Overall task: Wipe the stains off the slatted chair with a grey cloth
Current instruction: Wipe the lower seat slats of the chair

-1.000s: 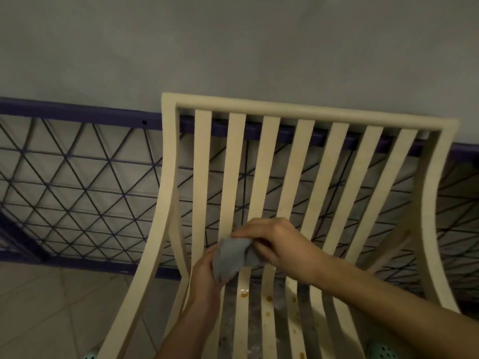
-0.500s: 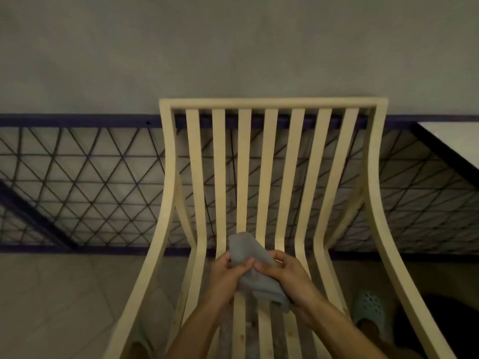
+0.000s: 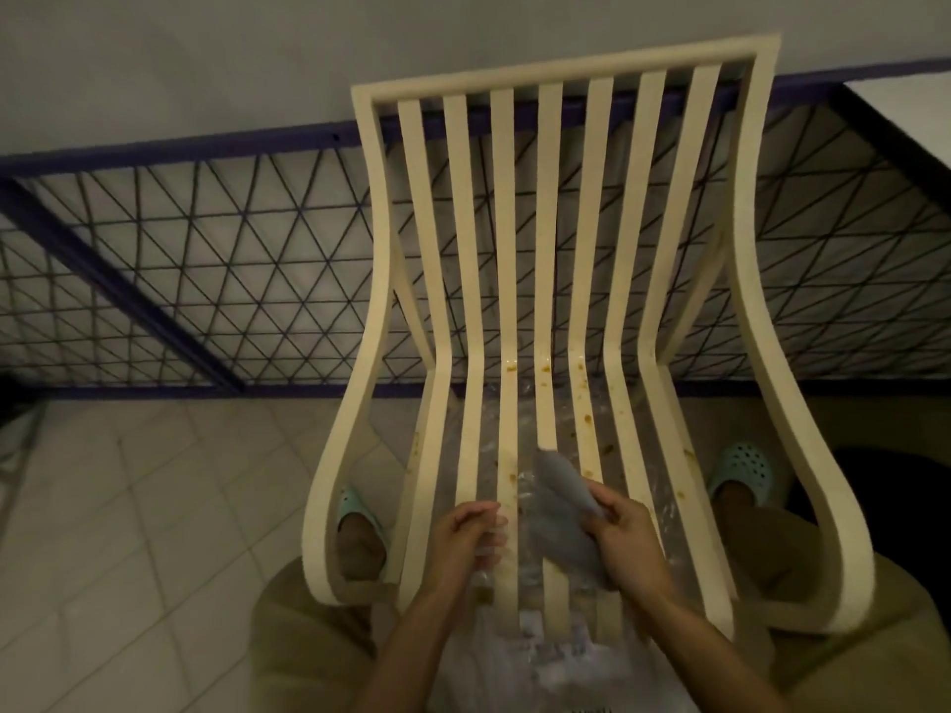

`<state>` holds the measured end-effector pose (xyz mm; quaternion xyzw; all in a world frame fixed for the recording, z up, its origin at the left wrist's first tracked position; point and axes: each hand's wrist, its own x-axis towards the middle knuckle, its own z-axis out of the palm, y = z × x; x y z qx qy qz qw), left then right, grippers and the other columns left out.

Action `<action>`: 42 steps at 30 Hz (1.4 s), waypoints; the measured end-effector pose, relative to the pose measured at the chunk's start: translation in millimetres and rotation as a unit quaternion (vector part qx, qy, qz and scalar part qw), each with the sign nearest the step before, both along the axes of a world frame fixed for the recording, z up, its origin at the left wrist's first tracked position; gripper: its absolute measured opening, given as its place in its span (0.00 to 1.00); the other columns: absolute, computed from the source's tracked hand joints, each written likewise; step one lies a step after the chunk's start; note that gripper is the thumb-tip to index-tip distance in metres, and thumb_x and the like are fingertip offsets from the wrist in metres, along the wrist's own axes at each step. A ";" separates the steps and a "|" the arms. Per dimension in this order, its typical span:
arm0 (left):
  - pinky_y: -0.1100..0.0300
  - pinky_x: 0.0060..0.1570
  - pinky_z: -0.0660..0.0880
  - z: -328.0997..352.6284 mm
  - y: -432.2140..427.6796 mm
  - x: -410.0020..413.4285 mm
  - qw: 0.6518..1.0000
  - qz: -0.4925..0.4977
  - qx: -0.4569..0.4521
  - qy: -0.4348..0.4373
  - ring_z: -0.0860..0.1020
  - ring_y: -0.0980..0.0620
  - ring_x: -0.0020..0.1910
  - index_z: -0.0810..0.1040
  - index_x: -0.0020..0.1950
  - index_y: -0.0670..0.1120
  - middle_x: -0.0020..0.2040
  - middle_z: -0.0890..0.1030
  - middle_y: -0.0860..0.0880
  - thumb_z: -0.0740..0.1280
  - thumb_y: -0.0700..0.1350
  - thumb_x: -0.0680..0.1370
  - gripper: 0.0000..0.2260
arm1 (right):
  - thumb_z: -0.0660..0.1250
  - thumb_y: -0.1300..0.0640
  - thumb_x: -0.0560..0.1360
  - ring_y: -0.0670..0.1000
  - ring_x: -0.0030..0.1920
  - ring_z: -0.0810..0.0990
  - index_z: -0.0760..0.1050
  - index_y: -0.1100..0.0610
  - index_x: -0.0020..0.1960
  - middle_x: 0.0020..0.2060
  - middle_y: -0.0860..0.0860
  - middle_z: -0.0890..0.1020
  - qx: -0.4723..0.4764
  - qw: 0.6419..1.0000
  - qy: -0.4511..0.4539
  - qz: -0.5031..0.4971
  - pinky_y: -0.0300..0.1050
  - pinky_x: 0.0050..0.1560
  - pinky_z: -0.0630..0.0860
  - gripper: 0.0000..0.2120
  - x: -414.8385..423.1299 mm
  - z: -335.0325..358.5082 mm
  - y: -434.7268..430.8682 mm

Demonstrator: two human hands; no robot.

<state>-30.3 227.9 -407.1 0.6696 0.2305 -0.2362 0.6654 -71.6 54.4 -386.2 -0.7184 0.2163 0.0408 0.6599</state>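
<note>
Right hand (image 3: 625, 542) grips the bunched cloth (image 3: 563, 517) above the chair (image 3: 507, 280) seat slats; left hand (image 3: 465, 540) is loosely curled, empty, touching a slat. Risk: a bunched cloth may smear the orange stains (image 3: 579, 370) or miss slat edges. Half a second earlier, both hands held the cloth.

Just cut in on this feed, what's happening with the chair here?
A person stands over a cream slatted chair, which shows orange-brown stains on several slats near the seat bend. The right hand holds a bunched grey cloth just above the seat slats. The left hand is beside it at the front of the seat, apparently touching a slat. Stains are plainly still there, so wiping is unfinished.
</note>
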 end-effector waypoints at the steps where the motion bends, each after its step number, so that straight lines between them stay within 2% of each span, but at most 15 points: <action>1: 0.56 0.39 0.78 -1.6 5.2 -10.4 1.000 0.012 0.011 0.004 0.81 0.50 0.38 0.82 0.48 0.45 0.42 0.84 0.46 0.68 0.39 0.77 0.04 | 0.58 0.69 0.78 0.41 0.50 0.81 0.78 0.43 0.54 0.48 0.43 0.83 -0.035 0.999 -0.017 0.009 0.36 0.50 0.79 0.22 -7.0 0.8 3.7; 5: 0.54 0.47 0.78 -6.6 10.8 -37.1 0.999 -0.035 0.010 -0.001 0.82 0.50 0.48 0.80 0.53 0.50 0.49 0.84 0.49 0.65 0.46 0.79 0.06 | 0.61 0.66 0.79 0.39 0.47 0.80 0.77 0.49 0.62 0.49 0.43 0.82 -0.102 0.994 -0.030 0.023 0.31 0.45 0.77 0.18 -22.4 -11.1 28.9; 9: 0.58 0.57 0.77 -14.8 9.8 -64.1 0.988 -0.139 0.028 -0.061 0.78 0.57 0.56 0.72 0.67 0.55 0.59 0.78 0.55 0.64 0.45 0.80 0.15 | 0.62 0.69 0.78 0.48 0.49 0.83 0.78 0.47 0.51 0.45 0.46 0.83 0.097 0.995 0.017 -0.008 0.38 0.45 0.80 0.17 -46.1 -13.2 64.6; 11: 0.60 0.55 0.78 -18.4 13.6 -60.9 0.981 -0.141 0.069 -0.115 0.78 0.58 0.57 0.71 0.67 0.58 0.61 0.78 0.55 0.67 0.47 0.78 0.18 | 0.60 0.72 0.78 0.52 0.49 0.85 0.79 0.51 0.53 0.46 0.49 0.85 0.211 0.976 0.019 -0.041 0.42 0.45 0.81 0.18 -43.5 -6.4 67.8; 14: 0.62 0.50 0.80 -21.0 20.4 -55.5 0.974 -0.133 0.102 -0.150 0.78 0.57 0.56 0.72 0.68 0.56 0.59 0.78 0.56 0.71 0.46 0.75 0.22 | 0.59 0.72 0.78 0.53 0.49 0.85 0.79 0.56 0.57 0.48 0.52 0.86 0.244 0.969 0.035 -0.026 0.46 0.47 0.82 0.17 -39.9 -9.1 64.9; 16: 0.66 0.45 0.78 -21.4 23.5 -53.8 0.974 -0.107 0.123 -0.157 0.78 0.57 0.54 0.74 0.66 0.53 0.56 0.79 0.55 0.73 0.42 0.73 0.22 | 0.60 0.71 0.77 0.51 0.53 0.84 0.78 0.56 0.60 0.52 0.50 0.85 0.170 0.985 0.028 -0.006 0.45 0.53 0.80 0.17 -39.0 -18.6 64.2; 19: 0.68 0.42 0.75 -20.0 20.8 -49.6 0.968 -0.072 0.180 -0.158 0.77 0.56 0.49 0.74 0.65 0.51 0.51 0.78 0.53 0.72 0.41 0.74 0.20 | 0.62 0.69 0.77 0.45 0.65 0.74 0.71 0.54 0.69 0.62 0.43 0.75 -0.066 0.998 -0.001 0.019 0.39 0.65 0.71 0.23 -37.5 -28.3 58.1; 22: 0.72 0.42 0.72 -26.0 18.9 -57.8 0.957 -0.102 0.224 -0.155 0.75 0.60 0.46 0.74 0.64 0.51 0.52 0.77 0.54 0.69 0.41 0.76 0.17 | 0.61 0.65 0.79 0.42 0.69 0.67 0.68 0.51 0.72 0.67 0.43 0.69 -0.165 0.979 -0.037 0.117 0.39 0.71 0.64 0.23 -49.1 -39.3 72.1; 25: 0.76 0.45 0.69 -41.6 21.1 -75.4 0.939 -0.155 0.268 -0.149 0.74 0.59 0.51 0.76 0.64 0.46 0.59 0.78 0.48 0.62 0.35 0.78 0.16 | 0.56 0.55 0.82 0.47 0.69 0.71 0.67 0.50 0.73 0.71 0.48 0.70 -0.246 0.941 -0.032 0.232 0.46 0.70 0.69 0.19 -64.1 -64.9 93.6; 27: 0.80 0.44 0.66 -46.6 19.6 -76.1 0.935 -0.168 0.278 -0.143 0.73 0.58 0.53 0.76 0.64 0.44 0.61 0.78 0.46 0.60 0.32 0.76 0.18 | 0.54 0.53 0.83 0.48 0.69 0.71 0.65 0.51 0.74 0.71 0.49 0.70 -0.309 0.914 -0.052 0.257 0.42 0.69 0.69 0.19 -63.3 -82.2 95.0; 29: 0.81 0.43 0.66 -46.2 15.8 -65.3 0.937 -0.168 0.269 -0.143 0.73 0.59 0.52 0.77 0.64 0.44 0.60 0.78 0.48 0.61 0.33 0.77 0.18 | 0.56 0.53 0.83 0.45 0.64 0.76 0.68 0.49 0.71 0.66 0.49 0.75 -0.285 0.929 -0.046 0.230 0.36 0.62 0.73 0.17 -55.5 -91.1 90.0; 33: 0.76 0.44 0.68 -50.5 23.9 -54.6 0.939 -0.171 0.267 -0.134 0.75 0.58 0.52 0.78 0.63 0.47 0.57 0.78 0.53 0.62 0.39 0.79 0.14 | 0.63 0.49 0.79 0.51 0.59 0.79 0.74 0.49 0.65 0.62 0.53 0.76 -0.182 0.962 -0.042 0.197 0.51 0.61 0.77 0.15 -54.4 -107.0 88.6; 37: 0.57 0.55 0.78 -62.4 35.5 -55.3 0.943 -0.170 0.262 -0.115 0.79 0.53 0.52 0.80 0.61 0.48 0.56 0.83 0.49 0.64 0.40 0.78 0.13 | 0.62 0.66 0.77 0.53 0.54 0.77 0.78 0.63 0.55 0.54 0.57 0.77 -0.313 0.927 -0.074 0.195 0.40 0.52 0.74 0.08 -45.0 -87.9 91.2; 39: 0.54 0.54 0.79 -63.7 40.0 -52.7 0.941 -0.179 0.264 -0.115 0.80 0.53 0.50 0.80 0.61 0.48 0.54 0.83 0.49 0.66 0.40 0.77 0.13 | 0.62 0.70 0.75 0.53 0.54 0.75 0.80 0.63 0.55 0.53 0.56 0.77 -0.277 0.935 -0.081 0.207 0.33 0.52 0.68 0.12 -39.1 -86.8 96.9; 42: 0.54 0.44 0.81 -65.7 41.9 -47.8 0.939 -0.189 0.257 -0.126 0.82 0.52 0.44 0.80 0.60 0.48 0.49 0.84 0.49 0.68 0.43 0.76 0.12 | 0.64 0.69 0.74 0.51 0.48 0.79 0.82 0.61 0.51 0.48 0.55 0.81 -0.219 0.957 -0.061 0.178 0.29 0.49 0.71 0.11 -28.2 -96.7 95.0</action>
